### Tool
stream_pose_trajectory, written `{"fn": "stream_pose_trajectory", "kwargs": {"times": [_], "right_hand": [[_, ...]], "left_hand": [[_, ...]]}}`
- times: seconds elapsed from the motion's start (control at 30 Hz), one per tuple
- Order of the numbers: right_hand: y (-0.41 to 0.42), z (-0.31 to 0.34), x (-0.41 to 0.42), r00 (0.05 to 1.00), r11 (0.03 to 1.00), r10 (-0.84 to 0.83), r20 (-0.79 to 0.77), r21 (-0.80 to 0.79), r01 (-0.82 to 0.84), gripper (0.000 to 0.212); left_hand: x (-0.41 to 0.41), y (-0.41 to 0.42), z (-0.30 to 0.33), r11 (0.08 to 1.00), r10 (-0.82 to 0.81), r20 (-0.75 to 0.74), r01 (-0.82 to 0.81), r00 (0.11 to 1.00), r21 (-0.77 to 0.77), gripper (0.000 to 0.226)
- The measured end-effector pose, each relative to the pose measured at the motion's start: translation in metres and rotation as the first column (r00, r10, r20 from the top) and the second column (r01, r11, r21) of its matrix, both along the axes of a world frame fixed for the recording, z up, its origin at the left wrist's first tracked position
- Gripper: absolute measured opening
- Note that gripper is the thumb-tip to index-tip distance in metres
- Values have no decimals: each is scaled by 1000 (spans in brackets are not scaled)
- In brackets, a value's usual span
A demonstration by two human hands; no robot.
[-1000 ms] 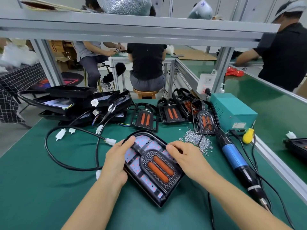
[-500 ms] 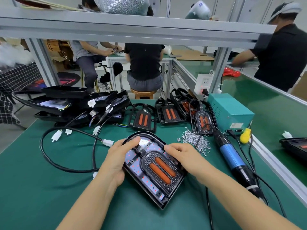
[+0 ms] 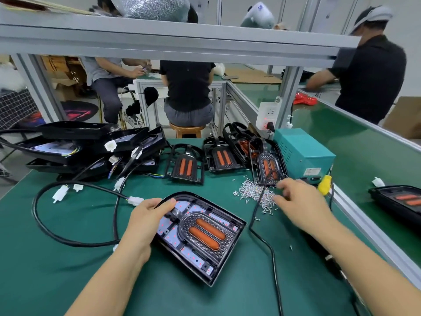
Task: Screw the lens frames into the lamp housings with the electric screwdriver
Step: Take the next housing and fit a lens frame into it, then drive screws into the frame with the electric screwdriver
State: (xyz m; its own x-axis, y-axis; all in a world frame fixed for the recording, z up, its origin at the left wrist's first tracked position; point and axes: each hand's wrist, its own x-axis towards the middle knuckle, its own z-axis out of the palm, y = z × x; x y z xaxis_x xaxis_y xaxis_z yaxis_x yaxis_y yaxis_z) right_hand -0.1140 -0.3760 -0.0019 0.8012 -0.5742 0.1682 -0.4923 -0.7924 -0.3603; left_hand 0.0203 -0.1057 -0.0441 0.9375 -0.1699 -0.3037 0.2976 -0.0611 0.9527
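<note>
Green bench mat (image 3: 57,258): bare stretch near left, aluminium rail along right edge. Black lamp housing (image 3: 227,258) at centre, lens frame (image 3: 205,233) with two orange lenses seated inside. Left hand (image 3: 145,222) grips housing's left rim, thumb curled over the edge. Right hand (image 3: 303,201), blurred, fingers bent over loose screw pile (image 3: 255,192); pinch — can't tell.

One head-worn wide-angle camera looks forward and down from above the person's forearms, close over the green bench (image 3: 57,258). It faces across the bench toward the aluminium frame rail (image 3: 173,42) and seated workers beyond. Straight edges bow near the borders; no second view shares the scene.
</note>
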Motion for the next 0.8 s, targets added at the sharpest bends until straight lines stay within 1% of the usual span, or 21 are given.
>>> {"fn": "stream_pose_trajectory", "kwargs": {"times": [0.03, 0.1, 0.17, 0.23, 0.27, 0.3, 0.33, 0.37, 0.4, 0.43, 0.47, 0.5, 0.53, 0.57, 0.63, 0.7, 0.73, 0.77, 0.8], "right_hand": [[-11, 0, -5, 996, 996, -69, -62, -65, 65, 33], [-26, -1, -14, 962, 980, -177, -209, -128, 152, 39], [-33, -7, -18, 919, 975, -212, -333, -137, 175, 45], [-35, -12, -19, 897, 977, -210, -390, -113, 180, 50], [-35, -14, -19, 890, 977, -213, -404, -93, 191, 51], [-36, -14, -18, 883, 977, -213, -419, -66, 204, 50], [-36, -14, -19, 878, 976, -206, -431, -29, 215, 47], [-36, -15, -19, 882, 974, -199, -426, 14, 227, 44], [-38, -16, -21, 894, 969, -196, -402, 59, 239, 41], [-40, -18, -22, 910, 963, -195, -366, 104, 248, 38], [-41, -20, -25, 928, 955, -193, -320, 155, 252, 36], [-43, -22, -27, 946, 943, -189, -262, 222, 249, 33], [-44, -24, -30, 964, 921, -185, -190, 308, 237, 29], [-45, -24, -33, 976, 888, -187, -111, 407, 216, 25], [-47, -20, -38, 976, 791, -218, 22, 590, 163, 17], [-49, -14, -44, 959, 680, -273, 82, 721, 132, 16], [-50, -8, -47, 949, 621, -298, 103, 776, 111, 18], [-50, -2, -50, 939, 565, -319, 127, 821, 81, 20], [-50, 4, -52, 930, 520, -332, 158, 853, 41, 24]], "left_hand": [[-1, 0, -2, 1000, 21, 41, -22, 999, 20, 33], [-5, -2, -5, 998, 67, 93, -68, 993, 6, 39], [-9, -5, -5, 994, 96, 143, -102, 985, 30, 41], [-13, -7, -3, 987, 85, 216, -112, 973, 115, 37], [-15, -6, -1, 977, 53, 255, -103, 966, 185, 33], [-17, -5, 1, 953, 0, 291, -88, 957, 289, 30], [-18, -3, 4, 904, -70, 320, -76, 945, 422, 30], [-18, 0, 6, 827, -141, 343, -80, 929, 556, 33], [-17, 2, 8, 742, -202, 360, -98, 911, 664, 36], [-16, 4, 10, 674, -243, 367, -116, 898, 730, 39], [-16, 5, 13, 633, -267, 373, -130, 888, 763, 42], [-17, 5, 17, 618, -279, 391, -147, 877, 772, 44], [-19, 3, 21, 622, -289, 430, -174, 856, 764, 44], [-21, 1, 26, 643, -298, 489, -206, 820, 737, 42], [-29, -7, 36, 728, -326, 641, -249, 694, 639, 29], [-40, -20, 51, 807, -363, 742, -207, 564, 553, 20], [-45, -28, 58, 829, -396, 765, -160, 507, 535, 19], [-50, -37, 64, 831, -448, 773, -109, 448, 545, 17], [-55, -47, 68, 806, -522, 759, -67, 388, 589, 17]]}}
